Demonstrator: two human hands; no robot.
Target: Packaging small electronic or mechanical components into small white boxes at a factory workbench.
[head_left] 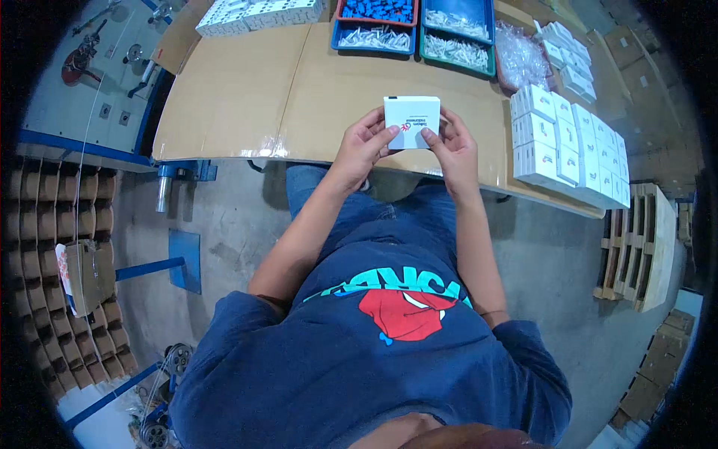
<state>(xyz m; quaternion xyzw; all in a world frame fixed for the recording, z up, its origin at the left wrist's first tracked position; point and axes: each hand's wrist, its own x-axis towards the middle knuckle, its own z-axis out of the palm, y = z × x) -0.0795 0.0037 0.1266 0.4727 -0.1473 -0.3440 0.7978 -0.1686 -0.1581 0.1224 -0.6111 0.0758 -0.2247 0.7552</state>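
Note:
A small white square box (413,112) with a printed front is held up over the near edge of the cardboard-covered table (239,97). My left hand (365,146) grips its left side, the thumb lying across the front. On the opposite side my right hand (454,150) holds it the same way, thumb on the lower right of the face. The other fingers of both hands are partly hidden behind the box.
Stacked white boxes (566,146) stand at the table's right, near a bag of clear plastic pieces (520,56). Along the back are a blue tray of white parts (374,39), a red tray of blue parts (378,9), a green tray (458,51) and more white boxes (258,15).

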